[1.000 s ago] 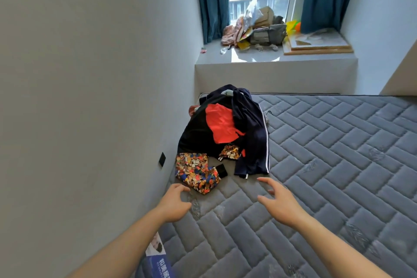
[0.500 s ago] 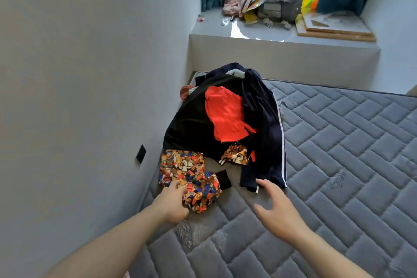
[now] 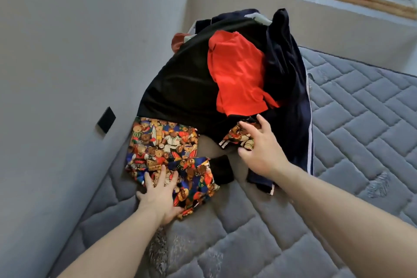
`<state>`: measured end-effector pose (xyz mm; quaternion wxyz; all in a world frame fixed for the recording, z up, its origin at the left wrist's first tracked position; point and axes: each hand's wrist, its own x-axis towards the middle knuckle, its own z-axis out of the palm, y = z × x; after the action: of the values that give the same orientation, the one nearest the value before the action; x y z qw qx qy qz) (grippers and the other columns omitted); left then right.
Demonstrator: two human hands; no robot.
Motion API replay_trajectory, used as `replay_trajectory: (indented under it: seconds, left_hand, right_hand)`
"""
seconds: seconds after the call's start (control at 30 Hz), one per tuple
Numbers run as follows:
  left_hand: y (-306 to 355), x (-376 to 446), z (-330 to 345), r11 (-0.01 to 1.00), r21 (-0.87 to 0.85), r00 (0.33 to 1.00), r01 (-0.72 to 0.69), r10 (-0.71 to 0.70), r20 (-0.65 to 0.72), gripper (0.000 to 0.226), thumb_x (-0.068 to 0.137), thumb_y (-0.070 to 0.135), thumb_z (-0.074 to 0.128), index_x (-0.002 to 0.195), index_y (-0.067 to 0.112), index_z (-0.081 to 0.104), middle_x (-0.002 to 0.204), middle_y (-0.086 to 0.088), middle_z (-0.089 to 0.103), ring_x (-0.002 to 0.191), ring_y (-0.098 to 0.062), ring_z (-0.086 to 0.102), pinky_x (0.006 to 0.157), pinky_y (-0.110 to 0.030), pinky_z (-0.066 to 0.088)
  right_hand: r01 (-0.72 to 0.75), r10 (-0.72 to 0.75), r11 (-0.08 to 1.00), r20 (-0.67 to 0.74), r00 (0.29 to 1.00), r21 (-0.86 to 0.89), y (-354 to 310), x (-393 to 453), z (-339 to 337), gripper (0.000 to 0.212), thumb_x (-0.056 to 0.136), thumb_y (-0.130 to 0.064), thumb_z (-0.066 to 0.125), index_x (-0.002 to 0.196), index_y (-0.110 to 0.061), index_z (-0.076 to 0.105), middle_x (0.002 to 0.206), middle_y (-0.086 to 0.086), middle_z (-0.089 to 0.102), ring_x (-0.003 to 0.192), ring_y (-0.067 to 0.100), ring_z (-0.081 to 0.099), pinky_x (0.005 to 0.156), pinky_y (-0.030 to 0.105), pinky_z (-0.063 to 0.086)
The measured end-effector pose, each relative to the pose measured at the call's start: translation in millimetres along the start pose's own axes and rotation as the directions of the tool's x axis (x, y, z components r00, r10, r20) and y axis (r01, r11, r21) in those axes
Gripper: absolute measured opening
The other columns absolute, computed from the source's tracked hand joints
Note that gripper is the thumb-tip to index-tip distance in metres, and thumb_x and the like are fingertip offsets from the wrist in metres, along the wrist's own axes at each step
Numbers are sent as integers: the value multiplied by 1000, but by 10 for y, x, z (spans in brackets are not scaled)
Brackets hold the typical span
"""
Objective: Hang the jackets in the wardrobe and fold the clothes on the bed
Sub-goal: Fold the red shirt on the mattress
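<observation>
Both your hands lie spread and gripping nothing, left hand (image 3: 159, 195) and right hand (image 3: 259, 149) on the teddy-bear-print fabric jacket (image 3: 164, 146) at the grey quilted mattress's (image 3: 361, 133) wall edge; grasp it, then lift it free

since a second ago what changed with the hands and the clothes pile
Both hands reached forward onto the pile: the left hand now rests on the teddy-bear print garment, and the right hand touches its other printed part. The red garment and navy jacket lie as before.

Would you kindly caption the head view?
Both hands, left hand and right hand, reach onto a bear-print garment beside piled clothes on the mattress.
</observation>
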<state>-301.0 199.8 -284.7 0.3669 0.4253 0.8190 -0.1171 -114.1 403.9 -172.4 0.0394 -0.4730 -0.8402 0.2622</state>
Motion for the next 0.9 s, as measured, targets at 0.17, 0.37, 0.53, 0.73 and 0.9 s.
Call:
replay_trajectory:
  seconds: [0.17,0.37,0.53,0.73,0.9]
  left_hand:
    - [52,64,3,1000,14,1000,19,-19,4,113,89,58,70,161,38,-15,165,2,-35,152,-49,-21,115,-71,28]
    - [49,108,30,999,45,1000,24,-24,-12,114,89,57,71,161,38,-15,165,2,-35,152,-50,-19,114,-71,32]
    - [34,111,62,996,86,1000,13,-11,-24,115,89,59,68,161,36,-18,164,0,-37,152,-51,-20,114,-69,34]
    - [27,116,52,996,88,1000,18,-16,-20,114,90,59,68,160,37,-18,164,0,-38,152,-51,-20,115,-69,33]
    - [38,111,61,998,66,1000,11,-10,-20,114,90,58,68,160,37,-19,164,0,-38,151,-51,-20,115,-70,30]
  right_hand:
    - [8,-1,993,62,998,-114,-71,665,255,61,90,-19,68,148,-32,55,173,0,-5,150,30,32,107,36,46]
    - [-71,107,980,191,976,-186,-69,1084,508,59,92,-15,61,149,-26,53,173,10,3,150,26,37,113,34,41]
    - [-100,156,960,201,967,-261,51,1077,610,48,96,-23,63,143,-15,56,145,11,54,133,28,53,106,36,47]
    - [-246,280,952,196,940,-183,247,812,554,47,100,-31,63,132,-8,38,110,9,58,88,24,60,61,32,47]
    - [-490,469,723,174,866,488,153,755,483,61,87,-44,72,129,-7,49,98,0,74,76,15,59,64,31,48]
